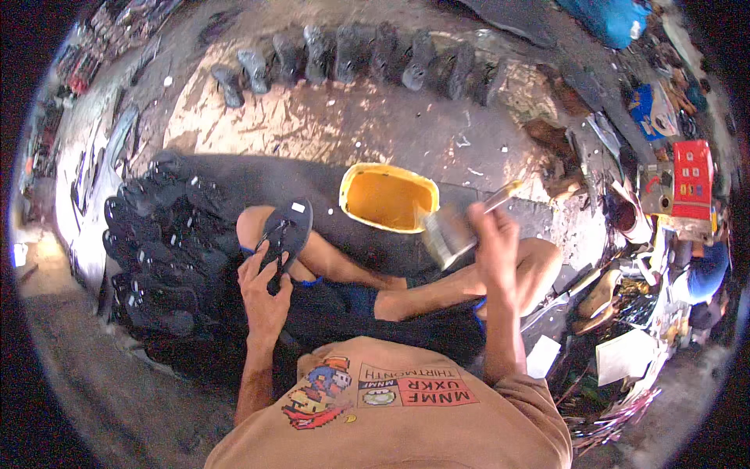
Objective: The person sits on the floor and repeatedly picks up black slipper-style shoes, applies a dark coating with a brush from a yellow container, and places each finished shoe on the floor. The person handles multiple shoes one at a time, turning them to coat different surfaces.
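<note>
A black flip-flop (295, 227) with a small white label on its sole is gripped in my left hand (266, 301), held tilted above my left knee. My right hand (495, 238) is closed around the handle of what looks like a wide brush (449, 238), smeared by motion. The brush's broad end points down and left, just beside the right rim of a yellow tub (348, 205). Orange-yellow liquid or residue shows inside the tub, which stands in front of my crossed legs.
A large heap of black flip-flops (164, 250) lies on my left. Several dark soles (344, 55) stand in a curved row on the far floor. To the right are a red box (692, 181), a brown shoe (598, 303), white sheets (625, 356) and scattered scraps.
</note>
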A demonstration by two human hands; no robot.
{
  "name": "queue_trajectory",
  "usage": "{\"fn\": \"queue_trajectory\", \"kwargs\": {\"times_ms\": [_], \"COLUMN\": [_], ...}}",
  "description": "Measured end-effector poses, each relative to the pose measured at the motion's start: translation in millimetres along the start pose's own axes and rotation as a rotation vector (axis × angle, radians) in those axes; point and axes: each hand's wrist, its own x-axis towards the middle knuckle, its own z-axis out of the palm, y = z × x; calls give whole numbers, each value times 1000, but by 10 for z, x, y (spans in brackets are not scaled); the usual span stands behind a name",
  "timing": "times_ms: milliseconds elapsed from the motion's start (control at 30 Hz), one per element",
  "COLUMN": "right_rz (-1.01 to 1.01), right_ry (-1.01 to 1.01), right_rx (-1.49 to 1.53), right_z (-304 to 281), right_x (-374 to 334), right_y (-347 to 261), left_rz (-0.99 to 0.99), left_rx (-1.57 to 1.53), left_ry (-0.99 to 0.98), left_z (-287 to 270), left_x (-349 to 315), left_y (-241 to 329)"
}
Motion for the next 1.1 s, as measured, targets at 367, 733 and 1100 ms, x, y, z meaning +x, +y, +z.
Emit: {"fn": "queue_trajectory", "kwargs": {"times_ms": [367, 733, 1100], "right_rz": [-192, -1053, -838], "right_ry": [-168, -186, -17], "right_rx": [288, -266, -396], "right_z": [412, 764, 473], "right_x": [199, -271, 9], "right_y": [-1062, -766, -1243], "left_rz": [-604, -602, -367], "left_rx": [-2279, -2083, -2098], "left_ry": [-529, -532, -893], "left_z": [714, 589, 714], "left_x": [477, 365, 403], "left_y": [1040, 925, 683]}}
